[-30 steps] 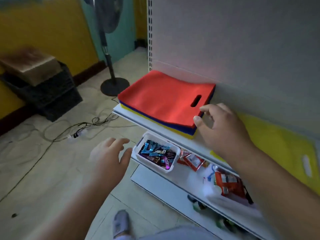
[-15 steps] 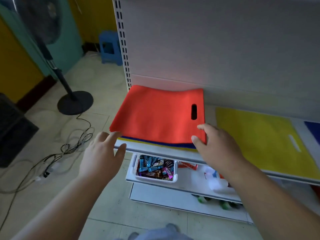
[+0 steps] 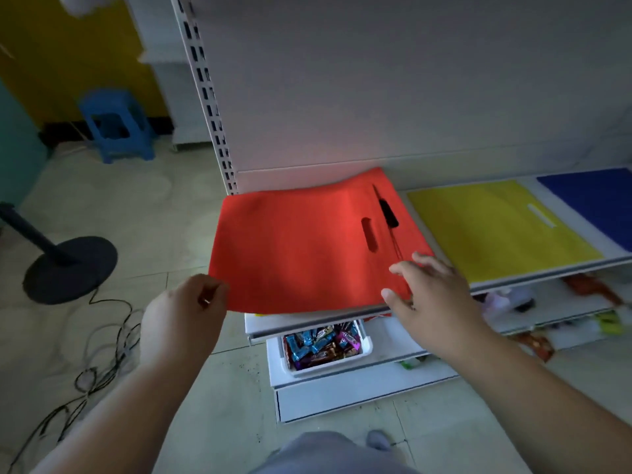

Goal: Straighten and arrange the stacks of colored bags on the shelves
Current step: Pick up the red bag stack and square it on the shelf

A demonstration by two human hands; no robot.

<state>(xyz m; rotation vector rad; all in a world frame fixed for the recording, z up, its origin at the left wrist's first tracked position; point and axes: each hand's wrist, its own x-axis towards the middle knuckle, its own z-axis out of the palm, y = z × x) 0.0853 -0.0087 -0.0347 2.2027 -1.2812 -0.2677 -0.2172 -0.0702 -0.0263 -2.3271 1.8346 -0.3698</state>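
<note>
A stack of red bags (image 3: pixel 301 248) with oval handle holes lies at the left end of the white shelf (image 3: pixel 547 271). Its top bag is lifted and slid forward, overhanging the shelf edge. My left hand (image 3: pixel 186 313) pinches that bag's front left corner. My right hand (image 3: pixel 427 289) holds the front right corner, thumb at the edge and fingers spread on top. A yellow bag (image 3: pixel 496 227) lies flat to the right, and a blue bag (image 3: pixel 595 203) beyond it at the frame's edge.
Below, a white bin (image 3: pixel 321 347) holds wrapped sweets on a lower shelf (image 3: pixel 359 388) beside other packets. A fan base (image 3: pixel 68 268) and loose cables (image 3: pixel 102 354) lie on the floor at left. A blue stool (image 3: pixel 114 126) stands further back.
Both hands have reached the red stack and taken hold of the top bag's front corners. The bag is now raised and pulled forward. The view has swung to face the shelf.
</note>
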